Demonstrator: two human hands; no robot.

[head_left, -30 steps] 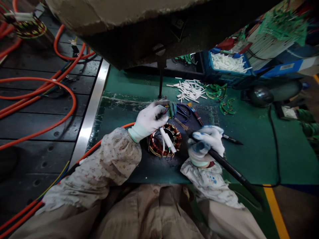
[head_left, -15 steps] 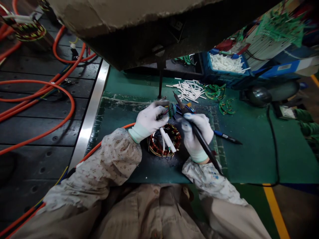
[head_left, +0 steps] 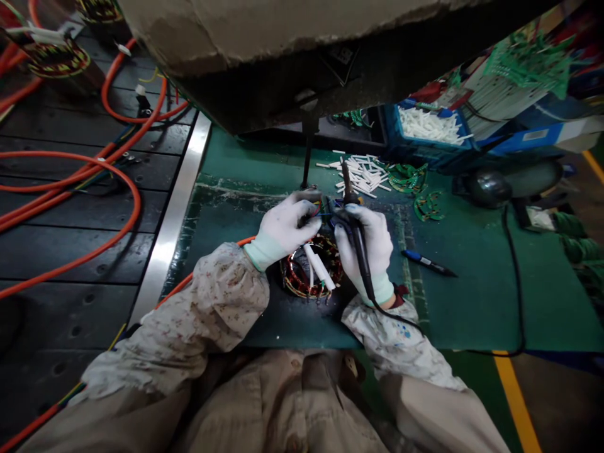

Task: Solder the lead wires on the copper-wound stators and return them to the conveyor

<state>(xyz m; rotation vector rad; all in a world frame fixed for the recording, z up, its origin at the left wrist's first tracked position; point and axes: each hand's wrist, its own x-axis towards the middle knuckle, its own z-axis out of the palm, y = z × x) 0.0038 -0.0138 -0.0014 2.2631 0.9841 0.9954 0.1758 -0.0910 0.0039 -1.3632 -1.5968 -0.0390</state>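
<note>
My left hand (head_left: pixel 285 223), in a white glove, is closed with its fingertips pinching thin coloured wires (head_left: pixel 324 214); a small green piece beside them is partly hidden. My right hand (head_left: pixel 372 245), also gloved, grips a black soldering iron (head_left: pixel 359 242) with its tip pointing up and away. Its thumb and fingers are close to the wires near my left fingertips. Just below both hands lies a motor stator (head_left: pixel 293 280) with copper windings. White sleeves (head_left: pixel 321 267) lie across the stator's ring.
Loose white tubes (head_left: pixel 365 175) and green curved circuit boards (head_left: pixel 427 206) lie beyond my hands. A blue bin (head_left: pixel 431 148) holds more tubes. A blue-black pen (head_left: pixel 429 263) lies right. A dark lamp-like hood (head_left: pixel 292 88) overhangs the mat. Orange cables (head_left: pixel 134 189) loop left.
My right hand has shifted slightly left, closer to my left fingertips. The soldering iron has turned more upright, its tip swinging right. My left hand stays nearly in place.
</note>
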